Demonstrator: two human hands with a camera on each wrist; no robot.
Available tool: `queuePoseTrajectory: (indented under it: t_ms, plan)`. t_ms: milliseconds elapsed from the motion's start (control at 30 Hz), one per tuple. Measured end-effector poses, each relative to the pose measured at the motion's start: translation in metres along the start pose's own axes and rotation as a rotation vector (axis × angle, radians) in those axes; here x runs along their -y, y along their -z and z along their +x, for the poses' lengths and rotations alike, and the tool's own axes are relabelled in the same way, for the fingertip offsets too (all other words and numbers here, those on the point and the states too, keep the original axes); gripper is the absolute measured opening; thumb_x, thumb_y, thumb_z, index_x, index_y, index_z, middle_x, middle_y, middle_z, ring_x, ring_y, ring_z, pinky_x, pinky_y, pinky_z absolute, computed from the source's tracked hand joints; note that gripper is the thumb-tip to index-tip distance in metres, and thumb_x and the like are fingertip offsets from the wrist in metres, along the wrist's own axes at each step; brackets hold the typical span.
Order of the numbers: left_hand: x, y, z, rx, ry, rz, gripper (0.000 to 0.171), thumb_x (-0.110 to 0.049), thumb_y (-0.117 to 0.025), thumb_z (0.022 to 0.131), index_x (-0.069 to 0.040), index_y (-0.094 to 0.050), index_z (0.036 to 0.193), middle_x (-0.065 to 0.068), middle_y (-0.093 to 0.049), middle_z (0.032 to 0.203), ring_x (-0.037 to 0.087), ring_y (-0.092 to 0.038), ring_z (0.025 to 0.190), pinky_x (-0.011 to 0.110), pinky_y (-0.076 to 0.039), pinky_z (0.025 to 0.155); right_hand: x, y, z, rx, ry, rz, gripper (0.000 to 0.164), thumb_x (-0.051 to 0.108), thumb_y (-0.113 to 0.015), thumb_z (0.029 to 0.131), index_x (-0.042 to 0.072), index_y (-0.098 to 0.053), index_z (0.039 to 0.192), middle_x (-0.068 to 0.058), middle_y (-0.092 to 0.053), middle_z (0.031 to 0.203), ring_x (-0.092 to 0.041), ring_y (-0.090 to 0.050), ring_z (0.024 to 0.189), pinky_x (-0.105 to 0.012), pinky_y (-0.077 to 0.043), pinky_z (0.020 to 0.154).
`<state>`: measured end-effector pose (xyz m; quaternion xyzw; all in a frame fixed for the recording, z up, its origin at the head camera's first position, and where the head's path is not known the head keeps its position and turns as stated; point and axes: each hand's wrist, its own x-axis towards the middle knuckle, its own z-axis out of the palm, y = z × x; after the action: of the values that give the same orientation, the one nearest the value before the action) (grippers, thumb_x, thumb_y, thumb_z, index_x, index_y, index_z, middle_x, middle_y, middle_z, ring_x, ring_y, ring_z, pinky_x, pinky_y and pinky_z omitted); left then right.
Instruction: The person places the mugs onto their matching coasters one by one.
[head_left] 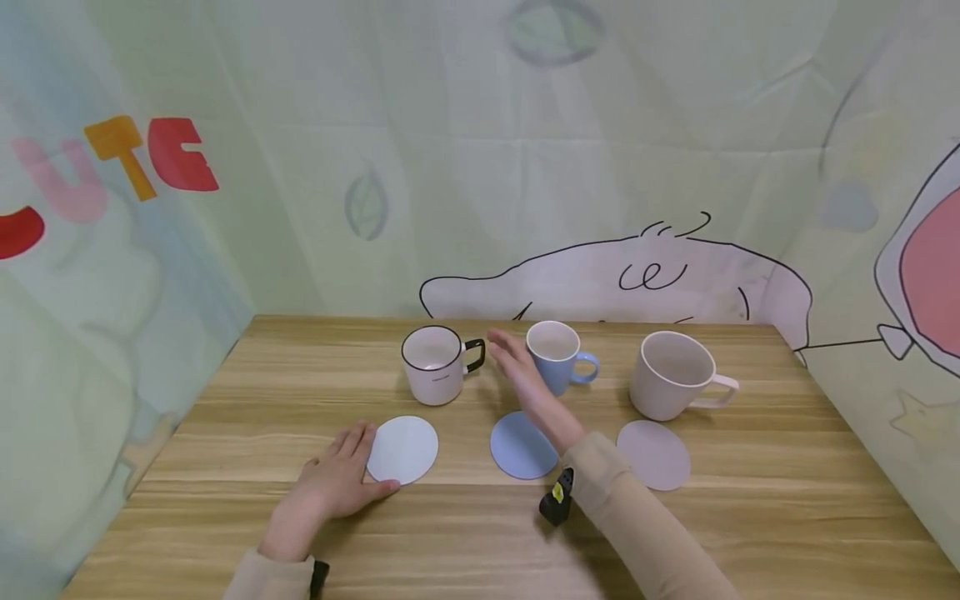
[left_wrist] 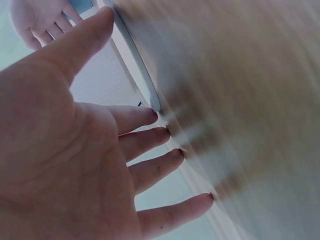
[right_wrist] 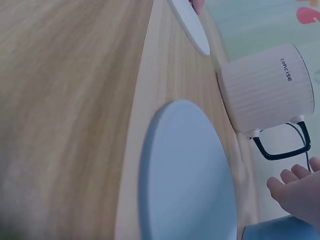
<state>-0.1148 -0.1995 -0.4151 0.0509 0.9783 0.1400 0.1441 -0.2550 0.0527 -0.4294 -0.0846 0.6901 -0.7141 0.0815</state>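
Note:
My left hand (head_left: 337, 479) rests on the table at the left edge of a round white coaster (head_left: 407, 452), fingers stretched out and thumb spread toward its near side. In the left wrist view the fingertips (left_wrist: 160, 131) touch down right by the coaster's rim. My right hand (head_left: 521, 371) reaches across with straight fingers, holding nothing. It is between the black handle of a white mug (head_left: 435, 379) and a light blue mug (head_left: 557, 375), partly covering the blue one. Below its wrist lies a round blue coaster (head_left: 517, 446); the right sleeve overlaps its edge.
At the right stands a wide pale pink mug (head_left: 662, 383), its handle pointing right, with a round pink coaster (head_left: 654, 455) in front. All sit on a wood-grain table (head_left: 450, 533). A printed cloth backdrop (head_left: 450, 167) rises behind the table's far edge.

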Motion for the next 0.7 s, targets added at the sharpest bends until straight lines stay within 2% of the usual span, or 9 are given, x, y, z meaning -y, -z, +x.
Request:
queuePoseTrajectory:
  t_ms: [367,567,700]
  plan:
    - [-0.001,0.001,0.0,0.001,0.004,0.005,0.094,-0.051,-0.065,0.085,0.007,-0.026,0.147,0.029,-0.023,0.154,0.049,-0.025,0.14,0.076,-0.029,0.098,0.001,-0.005,0.009,0.021,-0.037,0.046,0.048,0.018,-0.043,0.1,-0.002,-0.037,0.144,-0.019,-0.038,0.151,-0.035,-0.031,0.143,-0.052,-0.026,0.117]
    - [-0.001,0.001,-0.001,-0.001,0.008,0.009,0.093,-0.052,-0.065,0.085,0.006,-0.027,0.147,0.029,-0.023,0.154,0.049,-0.025,0.14,0.076,-0.029,0.098,-0.001,-0.009,0.016,0.006,-0.089,0.058,0.045,0.019,-0.041,0.102,-0.004,-0.041,0.14,-0.018,-0.038,0.151,-0.036,-0.032,0.143,-0.053,-0.028,0.116]
    - [-0.002,0.001,-0.001,-0.001,0.01,0.005,0.093,-0.052,-0.065,0.085,0.006,-0.027,0.147,0.029,-0.023,0.155,0.049,-0.024,0.141,0.076,-0.029,0.099,-0.004,-0.01,0.021,0.003,-0.115,0.061,0.044,0.02,-0.04,0.102,-0.005,-0.044,0.138,-0.021,-0.044,0.144,-0.037,-0.038,0.139,-0.051,-0.03,0.115]
